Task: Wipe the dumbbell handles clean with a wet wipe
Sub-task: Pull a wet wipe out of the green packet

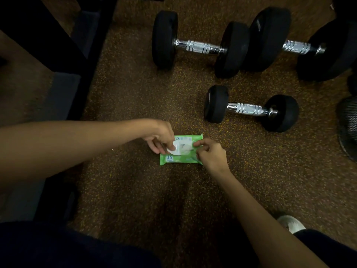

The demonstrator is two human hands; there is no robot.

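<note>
A green wet-wipe pack [174, 159] lies flat on the speckled brown floor. My left hand [161, 137] pinches the pack's white peel-back flap [174, 149] and holds it lifted. My right hand [209, 153] rests on the pack's right end, its fingertips at the white wipe showing in the opening [186, 147]. Three black dumbbells with chrome handles lie beyond: a small one [249, 108] nearest, a larger one [199, 46] behind it, and a big one [297, 47] at the far right.
A dark rack frame [81, 45] runs along the left. A black mesh object [347, 124] sits at the right edge. My knees in dark trousers and a white shoe [291, 223] fill the bottom. Speckled floor lies between the pack and the dumbbells.
</note>
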